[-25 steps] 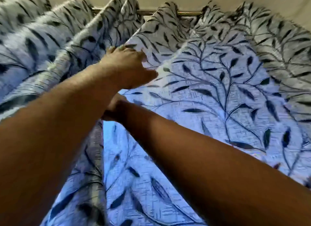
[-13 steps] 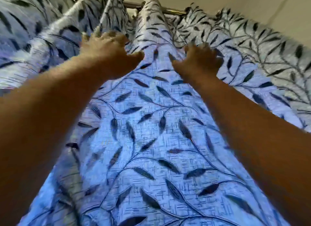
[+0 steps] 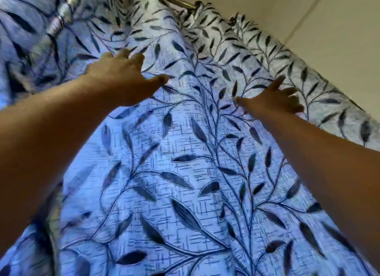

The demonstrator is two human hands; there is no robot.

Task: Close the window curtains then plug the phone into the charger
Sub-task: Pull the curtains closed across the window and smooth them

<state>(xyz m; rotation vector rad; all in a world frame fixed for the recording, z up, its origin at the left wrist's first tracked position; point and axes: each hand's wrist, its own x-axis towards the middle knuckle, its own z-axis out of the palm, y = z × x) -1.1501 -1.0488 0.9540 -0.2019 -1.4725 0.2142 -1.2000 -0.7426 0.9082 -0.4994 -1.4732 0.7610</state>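
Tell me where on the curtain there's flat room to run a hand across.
Flat stretch: the wide panel of the curtain between the left hand and right hand, running down between both forearms. Crowded: bunched folds up by the rod, and pleats right of the right hand, toward the wall.

Curtain (image 3: 185,152): pale blue-white ground, printed with dark navy leaves on thin blue vine stems; fine dark crosshatch dashes are seen between the leaves. Backlit centre panel is rendered brighter blue; upper-right folds are rendered greyer, near silver-white, with leaves close to black. Left folds are blurred, same leaf print. Rod (image 3: 181,3): brass-toned metal, seen only in a short stretch at the top. Wall (image 3: 329,39): plain beige-cream, no pattern, crossed by one thin paler line. Hands (image 3: 121,78) and forearms: brown, seen in shadow against the lit fabric.
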